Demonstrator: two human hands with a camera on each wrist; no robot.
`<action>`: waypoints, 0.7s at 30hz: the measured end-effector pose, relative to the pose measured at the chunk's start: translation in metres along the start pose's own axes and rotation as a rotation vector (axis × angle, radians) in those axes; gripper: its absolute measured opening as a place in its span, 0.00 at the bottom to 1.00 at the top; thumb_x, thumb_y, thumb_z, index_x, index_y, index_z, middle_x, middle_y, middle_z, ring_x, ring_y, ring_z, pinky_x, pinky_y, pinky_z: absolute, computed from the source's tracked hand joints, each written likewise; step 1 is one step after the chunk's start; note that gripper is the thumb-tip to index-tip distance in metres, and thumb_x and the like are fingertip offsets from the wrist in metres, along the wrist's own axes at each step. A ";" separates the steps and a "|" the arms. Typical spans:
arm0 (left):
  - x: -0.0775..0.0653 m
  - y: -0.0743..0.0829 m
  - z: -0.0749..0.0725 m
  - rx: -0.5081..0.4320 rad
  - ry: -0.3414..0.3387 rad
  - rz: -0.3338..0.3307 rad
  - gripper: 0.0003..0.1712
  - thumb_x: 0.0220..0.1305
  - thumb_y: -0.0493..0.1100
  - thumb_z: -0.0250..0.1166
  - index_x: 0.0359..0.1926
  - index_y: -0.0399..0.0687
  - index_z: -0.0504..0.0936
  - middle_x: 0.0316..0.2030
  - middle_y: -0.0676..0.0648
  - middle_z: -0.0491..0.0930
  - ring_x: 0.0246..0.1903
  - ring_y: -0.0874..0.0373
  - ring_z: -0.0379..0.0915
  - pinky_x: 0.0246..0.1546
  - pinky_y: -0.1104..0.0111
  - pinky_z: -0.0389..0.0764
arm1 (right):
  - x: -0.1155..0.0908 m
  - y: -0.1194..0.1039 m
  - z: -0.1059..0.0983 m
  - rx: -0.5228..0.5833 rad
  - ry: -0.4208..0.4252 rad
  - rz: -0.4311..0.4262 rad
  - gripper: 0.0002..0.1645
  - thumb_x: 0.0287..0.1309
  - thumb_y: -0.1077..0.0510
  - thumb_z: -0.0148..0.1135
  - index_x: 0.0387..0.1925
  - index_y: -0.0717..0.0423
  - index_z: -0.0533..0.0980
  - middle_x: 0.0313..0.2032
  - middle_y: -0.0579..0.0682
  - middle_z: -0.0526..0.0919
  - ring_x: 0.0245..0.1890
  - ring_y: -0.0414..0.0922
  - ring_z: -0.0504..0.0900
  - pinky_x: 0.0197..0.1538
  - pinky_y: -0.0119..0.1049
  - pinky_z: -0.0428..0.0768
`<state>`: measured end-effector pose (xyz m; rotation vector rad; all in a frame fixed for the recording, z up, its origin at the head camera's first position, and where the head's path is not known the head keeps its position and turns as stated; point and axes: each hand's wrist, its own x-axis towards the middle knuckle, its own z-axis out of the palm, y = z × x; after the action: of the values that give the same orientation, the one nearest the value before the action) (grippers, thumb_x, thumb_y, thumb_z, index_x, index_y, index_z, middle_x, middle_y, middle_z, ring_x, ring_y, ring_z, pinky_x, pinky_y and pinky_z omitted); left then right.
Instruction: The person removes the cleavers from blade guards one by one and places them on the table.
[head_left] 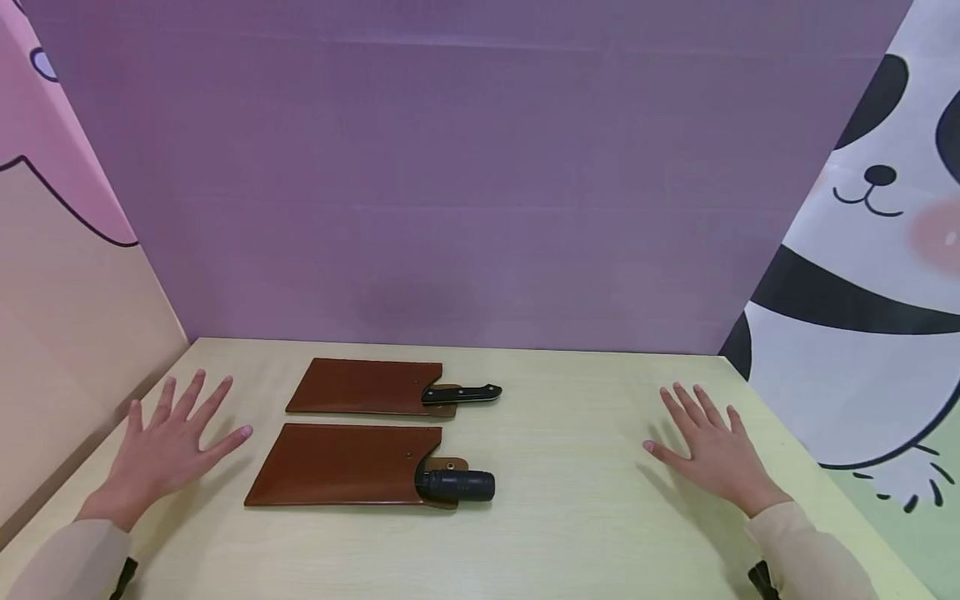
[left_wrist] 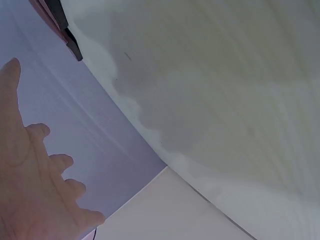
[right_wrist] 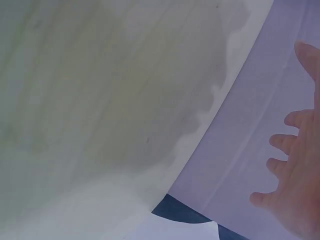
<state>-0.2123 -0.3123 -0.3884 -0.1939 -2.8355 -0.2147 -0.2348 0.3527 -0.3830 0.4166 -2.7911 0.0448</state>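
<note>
Two brown leather sheaths lie flat on the table, one behind the other. From the rear sheath (head_left: pixel 367 387) sticks out a knife's black riveted handle (head_left: pixel 472 393), pointing right; its blade is hidden. Out of the front sheath (head_left: pixel 337 467) comes a thick black cylindrical handle (head_left: pixel 465 485), the rest of it covered. My left hand (head_left: pixel 165 450) is held above the table left of the sheaths, fingers spread, holding nothing. Far to their right, my right hand (head_left: pixel 712 450) also hovers with spread fingers and nothing in it. Both palms show in the wrist views.
The pale wood-grain table (head_left: pixel 577 500) ends at a purple backdrop (head_left: pixel 480 183) behind. A pink and beige printed panel (head_left: pixel 67 275) borders the left side. On the right stands a panel with a printed panda (head_left: pixel 862 275).
</note>
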 end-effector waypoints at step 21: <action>0.001 0.015 0.006 0.039 0.076 0.114 0.43 0.55 0.68 0.54 0.69 0.62 0.54 0.64 0.37 0.59 0.61 0.30 0.53 0.55 0.37 0.51 | 0.007 -0.021 0.005 -0.071 0.075 -0.144 0.44 0.50 0.36 0.59 0.63 0.57 0.63 0.60 0.59 0.68 0.61 0.59 0.63 0.57 0.61 0.59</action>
<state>-0.2128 -0.2968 -0.3916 -0.3304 -2.7409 -0.1392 -0.2368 0.3301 -0.3860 0.5848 -2.6724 -0.0692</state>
